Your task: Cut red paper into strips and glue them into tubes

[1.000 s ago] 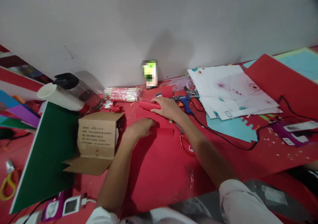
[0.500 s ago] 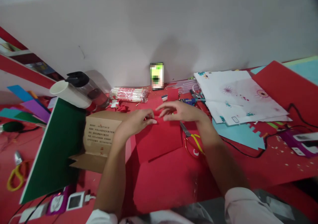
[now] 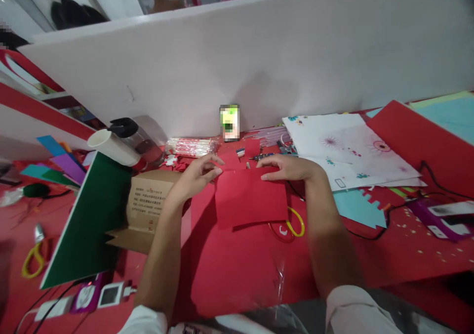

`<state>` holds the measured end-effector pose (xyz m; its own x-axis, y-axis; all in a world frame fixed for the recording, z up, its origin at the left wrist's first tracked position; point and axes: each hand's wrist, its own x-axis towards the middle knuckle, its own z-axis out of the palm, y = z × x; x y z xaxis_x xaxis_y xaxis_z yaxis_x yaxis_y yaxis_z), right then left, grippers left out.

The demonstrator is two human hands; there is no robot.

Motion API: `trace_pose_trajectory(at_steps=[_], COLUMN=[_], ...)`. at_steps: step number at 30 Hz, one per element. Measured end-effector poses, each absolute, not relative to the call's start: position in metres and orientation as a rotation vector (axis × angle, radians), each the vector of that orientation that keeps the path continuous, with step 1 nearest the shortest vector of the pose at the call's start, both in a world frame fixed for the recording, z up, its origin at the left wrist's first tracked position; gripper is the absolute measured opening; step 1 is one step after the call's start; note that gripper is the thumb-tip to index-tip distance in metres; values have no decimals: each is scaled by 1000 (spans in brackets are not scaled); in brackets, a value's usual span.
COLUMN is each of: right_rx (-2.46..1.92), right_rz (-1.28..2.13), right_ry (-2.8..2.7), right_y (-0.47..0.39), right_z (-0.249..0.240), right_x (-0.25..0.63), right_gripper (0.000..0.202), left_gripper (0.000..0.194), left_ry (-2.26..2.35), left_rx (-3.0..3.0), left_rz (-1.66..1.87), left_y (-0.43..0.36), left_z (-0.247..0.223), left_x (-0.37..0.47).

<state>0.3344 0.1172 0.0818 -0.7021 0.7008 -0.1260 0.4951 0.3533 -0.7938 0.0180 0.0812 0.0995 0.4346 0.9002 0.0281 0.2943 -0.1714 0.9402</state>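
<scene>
A red paper sheet (image 3: 252, 198) is held up between both hands, its lower edge raised off the red surface below. My left hand (image 3: 200, 176) pinches its top left corner between thumb and fingers. At the top right edge, my right hand (image 3: 287, 168) grips the same sheet, thumb in front and fingers behind. Yellow-handled scissors (image 3: 296, 222) lie partly hidden behind the paper, by my right wrist. Behind the sheet are smaller red paper pieces (image 3: 254, 147) and a small eraser-like item (image 3: 240, 152).
On the left are a green board (image 3: 89, 225), a brown paper bag (image 3: 148, 203), a white cup (image 3: 111, 146) and other scissors (image 3: 35, 255). A phone (image 3: 229, 123) leans on the white partition. White patterned sheets (image 3: 348, 148) and light blue paper (image 3: 361, 208) lie right.
My hands have moved apart along the paper's top edge, and the sheet now stands more upright over the scissors. The camera view has tilted up, showing more beyond the partition.
</scene>
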Motion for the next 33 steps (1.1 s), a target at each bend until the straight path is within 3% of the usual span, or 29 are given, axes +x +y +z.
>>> trace_pose_trajectory(at_steps=[5,9,14,22,25,29,33], right_rx=[-704,-480,-323,-558,-586,-457,-726], right_rz=[1417,1488,1542,1396,1398,1716,1641], right_ry=[-2273,-2267,-2324,-2303,-2243,-2178,-2236], right_y=[115,114,108,90,82,71,64], right_z=[80,75,71,87,96,107,108], right_x=[325,300,259,242,244,252,255], right_gripper=[32,31,33,35,39,55,58], left_gripper=[32,42,21,71,57,35,26], left_ry=[799,574,503,935,1036,1300,1379], left_rx=[1729,2110,2281,1874,1812,1936,2027], left_rz=[842,663,713,901,984,720,488], left_y=[56,40,26,3,-13,-22,-12], left_z=[129,146,141,104,104,111,111], left_x=[16,21,19,-20,-19,-12,-10])
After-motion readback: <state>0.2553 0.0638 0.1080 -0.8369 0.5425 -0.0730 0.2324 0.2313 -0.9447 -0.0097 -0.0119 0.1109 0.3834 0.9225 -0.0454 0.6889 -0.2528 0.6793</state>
